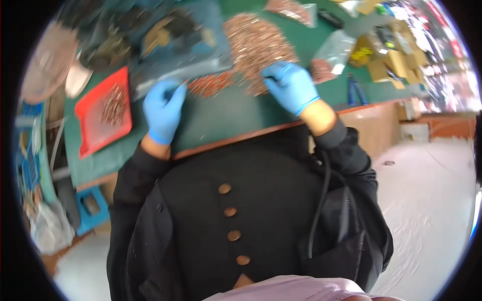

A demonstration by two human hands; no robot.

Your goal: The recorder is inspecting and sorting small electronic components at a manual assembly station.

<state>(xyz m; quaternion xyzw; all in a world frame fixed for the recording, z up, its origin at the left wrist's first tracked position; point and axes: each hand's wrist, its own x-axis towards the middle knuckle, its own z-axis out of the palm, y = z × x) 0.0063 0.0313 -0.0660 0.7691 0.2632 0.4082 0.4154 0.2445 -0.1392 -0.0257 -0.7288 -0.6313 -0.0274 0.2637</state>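
Note:
A large heap of small copper-coloured metal pieces [258, 45] lies on the green tabletop. A smaller patch of orange-red pieces [213, 84] spreads from its lower left side. My right hand [291, 88], in a blue glove, rests at the heap's right edge with its fingers curled and pressed together. My left hand [164, 110], gloved alike, is beside the left end of the orange-red patch. Its thumb and fingers are bent together in a pinch. What either hand holds, if anything, is too small or hidden to make out. A red scoop-shaped tray [90, 125] with some copper-coloured pieces is left of my left hand.
A clear plastic sheet or bag over dark items [175, 62] covers the back left. Right of the heap are clear bags [341, 47], blue-handled pliers [356, 90] and small cardboard boxes [379, 67]. A round fan [50, 62] stands far left, a blue stool [92, 210] below.

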